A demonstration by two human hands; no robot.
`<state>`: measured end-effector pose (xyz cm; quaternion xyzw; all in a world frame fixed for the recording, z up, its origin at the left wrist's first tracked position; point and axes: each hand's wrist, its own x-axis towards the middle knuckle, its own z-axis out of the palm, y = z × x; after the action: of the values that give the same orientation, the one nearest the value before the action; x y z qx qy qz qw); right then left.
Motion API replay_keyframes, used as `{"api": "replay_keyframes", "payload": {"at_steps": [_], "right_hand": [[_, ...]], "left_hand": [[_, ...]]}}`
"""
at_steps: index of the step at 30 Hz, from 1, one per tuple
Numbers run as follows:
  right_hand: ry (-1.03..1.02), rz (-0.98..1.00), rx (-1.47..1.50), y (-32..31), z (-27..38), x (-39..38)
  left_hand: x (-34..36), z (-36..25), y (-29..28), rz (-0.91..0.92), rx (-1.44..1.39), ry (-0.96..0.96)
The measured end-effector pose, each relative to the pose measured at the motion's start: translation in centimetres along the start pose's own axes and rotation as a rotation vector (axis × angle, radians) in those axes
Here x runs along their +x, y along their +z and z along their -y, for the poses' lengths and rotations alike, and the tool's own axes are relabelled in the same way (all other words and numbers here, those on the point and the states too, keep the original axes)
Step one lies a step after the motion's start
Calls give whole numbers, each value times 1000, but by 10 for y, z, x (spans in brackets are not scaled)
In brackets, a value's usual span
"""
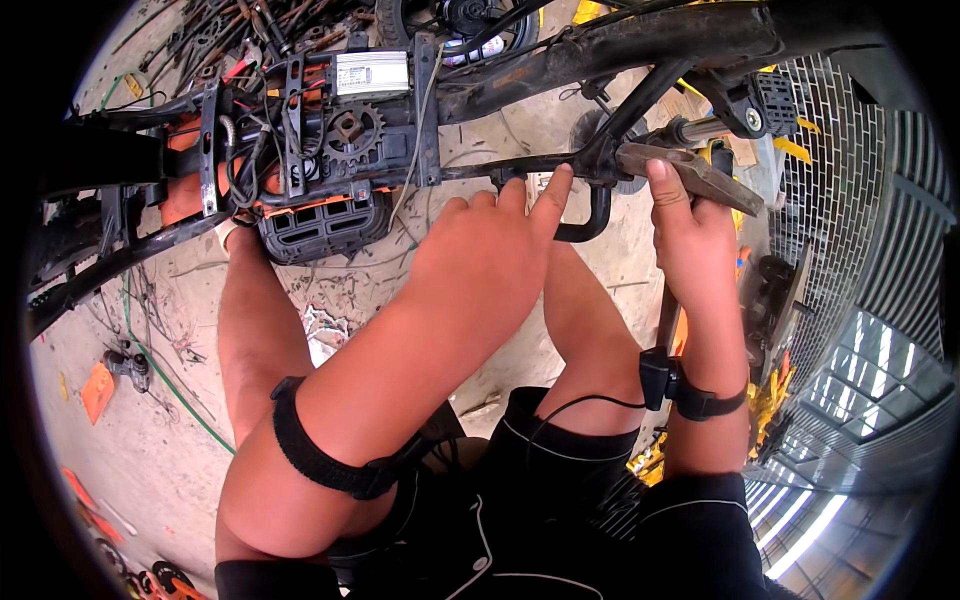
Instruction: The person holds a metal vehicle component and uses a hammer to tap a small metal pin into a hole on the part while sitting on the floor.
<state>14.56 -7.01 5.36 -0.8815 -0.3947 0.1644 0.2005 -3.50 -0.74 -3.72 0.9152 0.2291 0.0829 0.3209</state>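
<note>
Across the top stretches a black vehicle frame (520,85), like that of a small motorbike or e-bike. My left hand (490,245) is against its lower tube (535,165), fingers curled, index finger stretched toward a joint. A bent black bar (603,215) drops from that joint and passes behind this hand, which seems to grip it; thumb and fingertips are hidden. My right hand (697,235) is closed on a hammer (690,172) close to its heavy, worn head, thumb against the head. The handle runs down beside my wrist. The head is by the frame joint.
A toothed sprocket (352,133), loose wiring and a black slotted case (328,228) sit on the frame's left part. Metal rods (240,30) lie heaped behind, beside a wheel (460,20). A green cord (180,400) crosses the floor. A brick-patterned wall (825,150) stands right.
</note>
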Motion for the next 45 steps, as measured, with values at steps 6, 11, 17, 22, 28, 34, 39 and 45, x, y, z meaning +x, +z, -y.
{"api": "replay_keyframes", "payload": {"at_steps": [6,11,17,22,28,34,39,45], "right_hand": [[-9,93,35,-5,8,6],[56,0,92,-18,11,0],[49,20,95,4,0,0],[48,45,116,1,-1,2],[77,-44,107,-29,11,-6],[-83,40,38,-1,3,-1],[-104,83,56,-4,4,2],[-59,-23,188,-21,16,-7]], "left_hand": [[0,0,1,25,16,-12],[5,2,2,-72,-21,21],[0,2,2,-58,-24,21],[-1,1,7,-18,-24,27],[-3,-2,13,46,20,41],[-6,-3,15,79,39,41],[-8,-1,19,101,67,40],[-6,0,19,74,54,40]]}}
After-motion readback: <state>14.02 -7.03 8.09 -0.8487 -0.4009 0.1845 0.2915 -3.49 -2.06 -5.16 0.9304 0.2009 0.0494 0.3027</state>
